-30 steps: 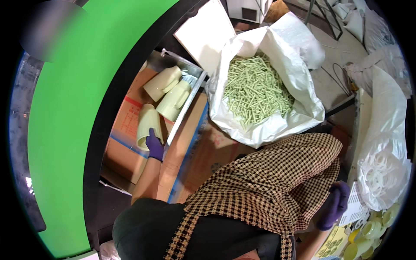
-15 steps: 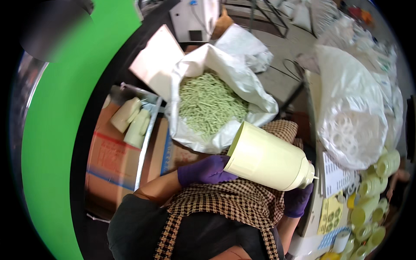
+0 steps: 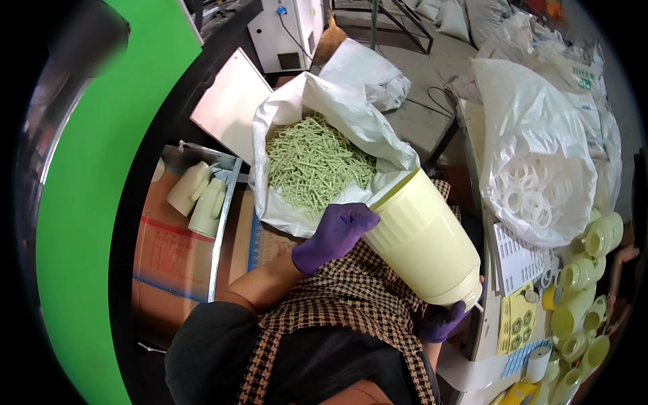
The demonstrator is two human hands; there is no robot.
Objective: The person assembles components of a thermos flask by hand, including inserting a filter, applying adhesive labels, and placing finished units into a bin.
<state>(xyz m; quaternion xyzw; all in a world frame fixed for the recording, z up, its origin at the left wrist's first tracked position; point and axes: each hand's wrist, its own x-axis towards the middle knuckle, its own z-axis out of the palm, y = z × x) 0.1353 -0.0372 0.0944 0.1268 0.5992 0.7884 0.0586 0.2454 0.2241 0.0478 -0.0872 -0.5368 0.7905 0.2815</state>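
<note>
My two hands wear purple gloves and hold a large pale yellow plastic flask shell. It is tilted, its wide open end up toward the left and its narrow end down toward the right. At the wide rim, my left hand is closed with the fingers curled at the edge. My right hand cups the narrow end from below, partly hidden by the shell. A thin stub sticks out from that end. Just beyond my left hand, a white woven sack holds many thin pale green plastic sticks.
Two pale yellow handled pieces lie on a cardboard box inside a metal frame at left. A green machine panel rises farther left. On the right, a table bears a bag of white rings, papers and several yellow plastic parts.
The shell has tipped more steeply, its wide end higher and its narrow end lower. My left hand has risen with the rim; my right hand has shifted slightly left. The view has moved a little.
</note>
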